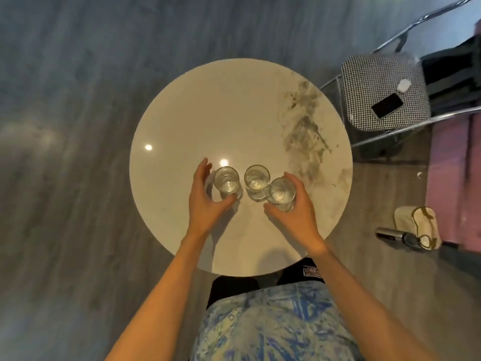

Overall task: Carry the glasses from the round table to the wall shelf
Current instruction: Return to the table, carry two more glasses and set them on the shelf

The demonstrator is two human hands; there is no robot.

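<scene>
On the round bench (208,105) all three glasses are standing, none carried yet, as the left hand (205,194) is cupping, unclosed, beside the left glass (226,179) and the right hand (296,207) is wrapping the right glass (282,190).

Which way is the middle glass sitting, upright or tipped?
Upright. The middle glass stands on the round table, its round rim facing the camera and its base visible through it. Neither hand touches it.

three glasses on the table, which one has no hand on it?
The middle glass. The left hand cups the left glass, the right hand wraps the right glass; the middle one stands free between them.
</scene>
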